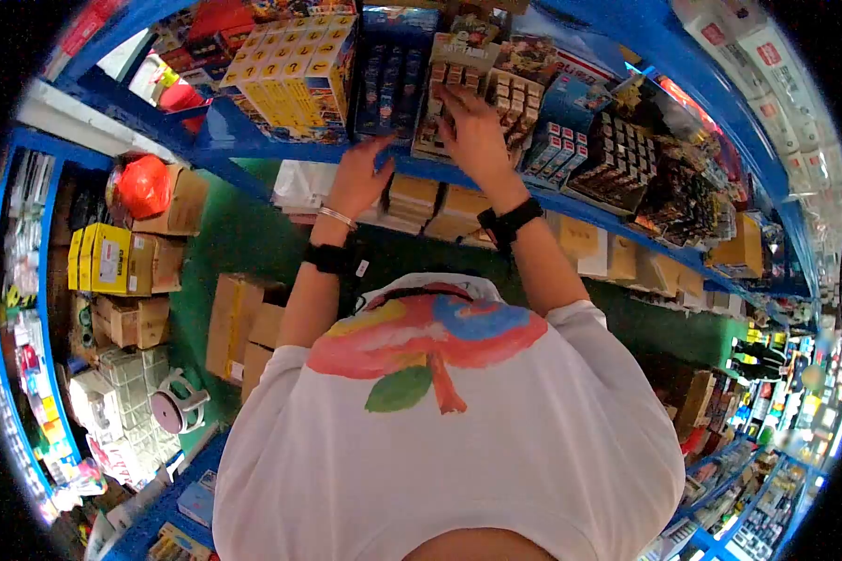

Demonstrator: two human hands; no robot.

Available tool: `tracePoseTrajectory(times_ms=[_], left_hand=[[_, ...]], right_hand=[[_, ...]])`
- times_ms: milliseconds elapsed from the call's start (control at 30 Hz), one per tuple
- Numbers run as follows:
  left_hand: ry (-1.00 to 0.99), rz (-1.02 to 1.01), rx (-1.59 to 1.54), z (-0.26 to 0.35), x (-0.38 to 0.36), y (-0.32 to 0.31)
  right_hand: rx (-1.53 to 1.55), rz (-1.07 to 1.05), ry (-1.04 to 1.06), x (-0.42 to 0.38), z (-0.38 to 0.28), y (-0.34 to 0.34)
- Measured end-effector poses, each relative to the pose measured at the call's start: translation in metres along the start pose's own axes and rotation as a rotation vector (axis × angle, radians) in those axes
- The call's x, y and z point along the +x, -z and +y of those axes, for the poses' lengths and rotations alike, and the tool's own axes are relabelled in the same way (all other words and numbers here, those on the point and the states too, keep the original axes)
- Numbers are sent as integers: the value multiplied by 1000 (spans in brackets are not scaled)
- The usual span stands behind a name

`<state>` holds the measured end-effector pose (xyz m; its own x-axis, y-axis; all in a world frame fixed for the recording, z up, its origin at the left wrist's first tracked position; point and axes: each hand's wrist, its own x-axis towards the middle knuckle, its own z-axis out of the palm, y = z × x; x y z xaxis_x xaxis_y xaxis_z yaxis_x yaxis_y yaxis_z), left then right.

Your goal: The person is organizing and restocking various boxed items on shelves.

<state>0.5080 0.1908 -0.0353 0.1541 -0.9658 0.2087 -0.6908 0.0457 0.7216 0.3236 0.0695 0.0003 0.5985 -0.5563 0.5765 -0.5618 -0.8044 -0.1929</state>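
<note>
My right hand [478, 136] reaches over a display tray of small brown boxes [458, 79], its fingers stretched out and resting on the boxes at the front. Lower and to the left, my left hand [359, 178] is by the shelf's front edge, thumb and fingers apart, holding nothing. Just beyond it stands a display tray of dark blue packets [384, 86]. A second group of small brown boxes [515, 101] sits right of my right hand. Black bands circle both wrists, and a bracelet [338, 219] is on the left one.
Yellow-and-white boxes [295, 70] fill the shelf's left part. Farther right are small blue boxes [554, 150] and dark boxes [617, 154]. Cardboard cartons [412, 199] stand under the blue shelf [571, 201]. On the left are more cartons [229, 318] and a stool [180, 402].
</note>
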Motion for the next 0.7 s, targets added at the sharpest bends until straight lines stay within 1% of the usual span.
tracePoseTrajectory(times_ms=[67, 133, 267, 333, 367, 433, 467, 533, 567, 600, 633, 667, 700], left_hand=[[-58, 126, 21, -1, 4, 6], [-106, 228, 52, 0, 9, 12], [-100, 347, 153, 6, 32, 13], [-124, 408, 204, 3, 44, 8], [-92, 414, 195, 2, 46, 5], [-24, 447, 176, 6, 51, 3], [-42, 468, 155, 8, 54, 5], [-78, 481, 119, 15, 49, 8], [-119, 455, 128, 18, 48, 8], [-163, 428, 137, 21, 51, 11], [-214, 403, 147, 23, 55, 14], [-215, 318, 197, 20, 59, 19], [-237, 291, 205, 17, 66, 23]], right_hand=[[66, -42, -30, 4, -4, 5], [56, -35, 0, 4, 0, 2], [86, -5, -4, 5, 4, 7], [108, 99, 17, 9, 3, 8], [120, 149, 32, 13, 2, 9], [244, 16, 0, 30, -5, 12], [306, -47, -5, 44, -9, 12], [192, -111, 18, 64, -19, 1], [137, -149, 18, 68, -22, -6], [159, -192, 48, 74, -21, -14], [156, -180, 76, 73, -20, -21], [150, -159, 105, 73, -17, -32], [142, -136, 133, 78, -16, -38]])
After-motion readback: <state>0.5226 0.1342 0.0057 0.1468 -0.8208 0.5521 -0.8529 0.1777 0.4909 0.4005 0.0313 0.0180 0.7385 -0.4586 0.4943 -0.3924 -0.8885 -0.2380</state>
